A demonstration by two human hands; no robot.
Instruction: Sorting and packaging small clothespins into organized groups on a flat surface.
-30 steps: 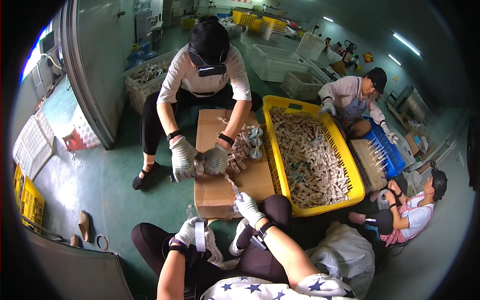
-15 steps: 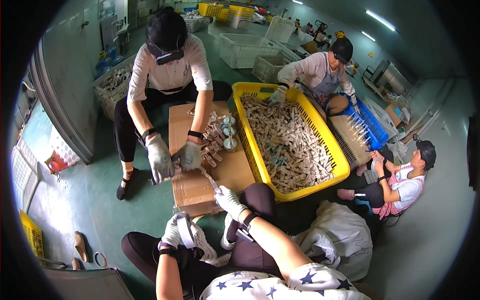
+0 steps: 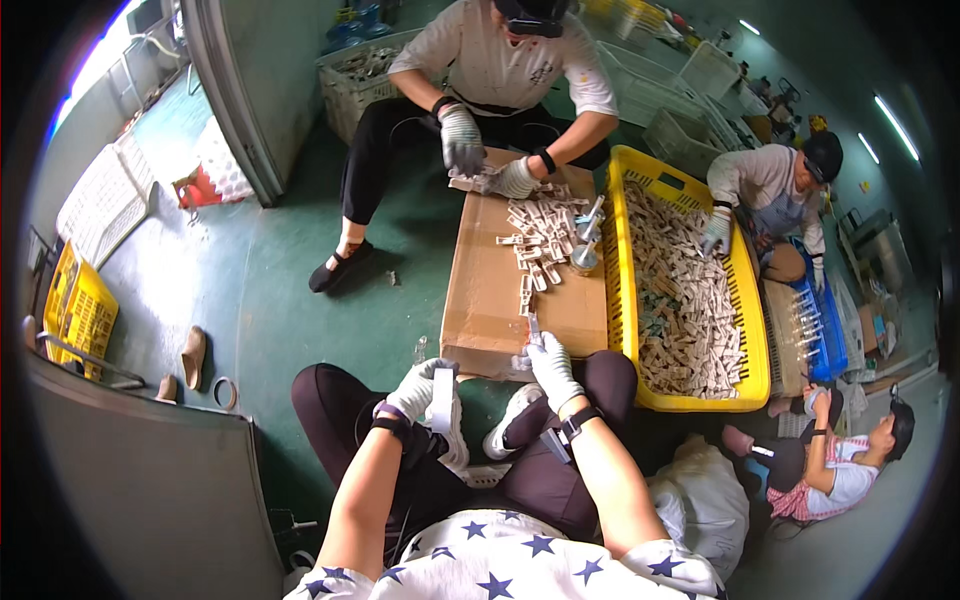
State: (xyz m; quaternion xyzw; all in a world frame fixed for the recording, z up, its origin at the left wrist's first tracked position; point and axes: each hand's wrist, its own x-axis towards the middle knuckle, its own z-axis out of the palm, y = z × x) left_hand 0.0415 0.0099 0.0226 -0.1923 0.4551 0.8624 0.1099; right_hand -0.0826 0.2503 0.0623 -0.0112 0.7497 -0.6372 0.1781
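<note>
My left hand [image 3: 412, 388], in a striped white work glove, is closed around a roll of white tape [image 3: 442, 402], which shows edge-on above my left knee. My gloved right hand [image 3: 552, 370] is over the near edge of a cardboard box [image 3: 478, 305]. Its fingers pinch a small, thin, pale piece [image 3: 533, 328] pointing away from me; its exact kind is too small to make out. Just beyond that piece, a pile of small pale clip-like pieces [image 3: 545, 235] lies on the box, beside clear dispenser bottles [image 3: 585, 260].
Across the box, a seated person's gloved hands [image 3: 515, 178] handle pieces. Right of the box stands a yellow crate [image 3: 617, 330] full of similar pieces, with another person's gloved hand [image 3: 716, 232] in it. A white sack [image 3: 700, 500] lies near my right leg.
The view has swung left. My left hand has moved forward, and the tape roll has turned edge-on. The person opposite has drawn their hands back from the box's near-left edge to its far side.
</note>
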